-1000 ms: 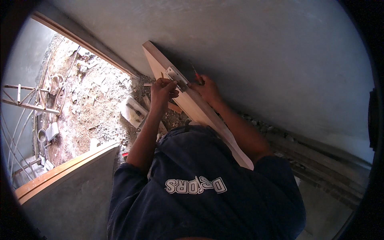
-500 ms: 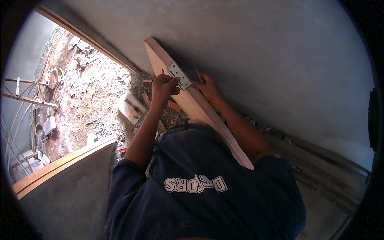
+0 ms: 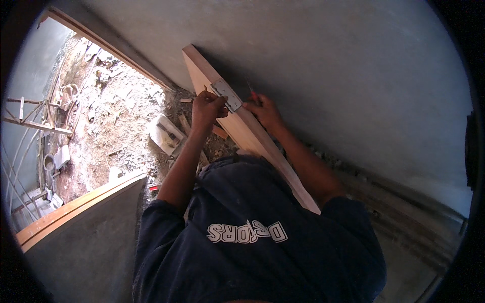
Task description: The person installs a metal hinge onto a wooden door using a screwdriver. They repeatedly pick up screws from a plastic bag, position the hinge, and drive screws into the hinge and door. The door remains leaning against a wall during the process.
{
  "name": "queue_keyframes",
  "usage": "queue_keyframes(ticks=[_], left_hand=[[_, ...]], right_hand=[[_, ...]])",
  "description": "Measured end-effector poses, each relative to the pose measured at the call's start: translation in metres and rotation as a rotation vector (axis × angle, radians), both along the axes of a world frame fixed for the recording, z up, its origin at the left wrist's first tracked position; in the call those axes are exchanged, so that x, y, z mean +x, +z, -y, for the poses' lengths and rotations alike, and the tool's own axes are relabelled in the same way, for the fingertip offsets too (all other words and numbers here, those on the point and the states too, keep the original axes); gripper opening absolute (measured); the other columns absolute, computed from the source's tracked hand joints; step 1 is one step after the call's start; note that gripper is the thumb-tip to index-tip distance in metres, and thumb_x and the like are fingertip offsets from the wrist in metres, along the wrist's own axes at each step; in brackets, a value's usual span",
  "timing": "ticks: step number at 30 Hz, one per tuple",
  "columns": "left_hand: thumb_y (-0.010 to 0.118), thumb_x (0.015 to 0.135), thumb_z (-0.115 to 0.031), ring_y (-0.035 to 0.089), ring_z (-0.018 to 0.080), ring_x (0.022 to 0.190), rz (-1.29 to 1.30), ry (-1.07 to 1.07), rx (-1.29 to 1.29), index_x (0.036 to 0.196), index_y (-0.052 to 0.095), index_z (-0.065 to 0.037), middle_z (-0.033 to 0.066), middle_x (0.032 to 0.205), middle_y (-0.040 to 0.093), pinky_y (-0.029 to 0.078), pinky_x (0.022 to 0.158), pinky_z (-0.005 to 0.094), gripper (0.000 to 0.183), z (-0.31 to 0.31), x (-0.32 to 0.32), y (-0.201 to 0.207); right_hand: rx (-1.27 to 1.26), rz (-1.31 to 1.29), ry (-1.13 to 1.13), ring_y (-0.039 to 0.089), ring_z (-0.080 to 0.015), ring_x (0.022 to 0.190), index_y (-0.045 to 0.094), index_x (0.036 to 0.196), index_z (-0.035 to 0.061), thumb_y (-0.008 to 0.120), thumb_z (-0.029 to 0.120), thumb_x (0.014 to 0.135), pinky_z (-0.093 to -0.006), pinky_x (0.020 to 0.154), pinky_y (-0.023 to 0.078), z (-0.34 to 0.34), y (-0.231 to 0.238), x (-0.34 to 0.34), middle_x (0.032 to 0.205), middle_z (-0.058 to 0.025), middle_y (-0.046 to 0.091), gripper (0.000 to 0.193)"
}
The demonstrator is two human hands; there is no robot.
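Note:
A long pale wooden board or door edge runs diagonally from the wall side down to my body. On its narrow edge lies a silver metal hinge with screw holes. My left hand is closed, its thumb and fingers pinching the hinge along its knuckle side; a thin pencil-like stick pokes up from that hand. My right hand is wrapped round a thin-shafted tool with a red handle, perhaps a screwdriver. Its thumb or fingertip reaches the hinge's near end.
A grey plastered wall rises close beyond the board. To the left, a wooden frame borders an opening onto rubble-strewn ground. A whitish slab and wood scraps lie beside the board. A timber-edged wall stands at lower left.
The hinge has tilted or shifted slightly and looks duller. The red-handled tool has moved a little to the right with my right hand. My left hand has barely moved.

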State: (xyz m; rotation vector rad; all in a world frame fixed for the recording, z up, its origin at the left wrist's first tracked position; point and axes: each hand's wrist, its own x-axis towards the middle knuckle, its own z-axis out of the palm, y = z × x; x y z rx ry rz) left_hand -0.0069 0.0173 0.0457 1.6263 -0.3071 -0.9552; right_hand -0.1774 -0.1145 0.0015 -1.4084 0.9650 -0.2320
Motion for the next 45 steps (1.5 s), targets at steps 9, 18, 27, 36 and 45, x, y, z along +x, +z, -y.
queue_keyframes(ticks=[9, 18, 27, 36, 45], left_hand=[[0.076, 0.091, -0.016, 0.068, 0.0202, 0.062, -0.009, 0.008, -0.040, 0.091, 0.058, 0.002, 0.0131, 0.075, 0.068, 0.057, 0.056, 0.0318, 0.026, 0.001, 0.000, -0.001], [0.077, 0.086, -0.011, 0.068, 0.0165, 0.059, -0.001, 0.029, -0.016, 0.089, 0.053, 0.001, 0.0123, 0.074, 0.066, 0.057, 0.052, 0.0269, 0.027, 0.003, -0.002, 0.004], [0.085, 0.080, -0.029, 0.073, 0.0309, 0.082, 0.600, 0.010, 0.291, 0.112, 0.046, 0.005, 0.0231, 0.097, 0.069, 0.059, 0.073, 0.0403, 0.061, 0.030, -0.021, 0.002], [0.082, 0.075, -0.032, 0.071, 0.0438, 0.091, 0.321, -0.058, 0.220, 0.108, 0.039, 0.007, 0.0321, 0.095, 0.067, 0.057, 0.077, 0.0484, 0.066, 0.031, -0.011, 0.022], [0.080, 0.078, -0.037, 0.073, 0.0369, 0.072, 0.416, -0.012, 0.209, 0.104, 0.041, 0.008, 0.0319, 0.089, 0.067, 0.058, 0.060, 0.0418, 0.064, 0.030, -0.009, 0.003]], right_hand=[[-0.027, -0.031, 0.020, 0.063, -0.0167, 0.090, 0.062, 0.117, 0.0024, 0.081, 0.032, 0.087, -0.0335, 0.081, 0.050, -0.002, 0.011, 0.000, 0.100, -0.0088, 0.066, 0.046], [-0.027, -0.004, 0.001, 0.062, -0.0164, 0.089, 0.062, 0.116, 0.0024, 0.080, 0.032, 0.087, -0.0337, 0.081, 0.050, -0.001, -0.006, -0.001, 0.099, -0.0079, 0.066, 0.045], [-0.207, -0.087, 0.022, 0.060, -0.0175, 0.090, 0.064, 0.115, 0.0002, 0.082, 0.042, 0.084, -0.0330, 0.082, 0.048, -0.001, 0.007, -0.001, 0.098, -0.0098, 0.066, 0.055], [-0.237, -0.075, 0.004, 0.057, -0.0167, 0.085, 0.064, 0.113, 0.0002, 0.081, 0.043, 0.084, -0.0341, 0.078, 0.047, -0.004, 0.015, -0.007, 0.091, -0.0083, 0.063, 0.055], [-0.323, -0.109, 0.044, 0.059, -0.0175, 0.086, 0.065, 0.113, -0.0006, 0.082, 0.040, 0.083, -0.0343, 0.079, 0.048, -0.002, 0.011, -0.001, 0.092, -0.0091, 0.063, 0.053]])
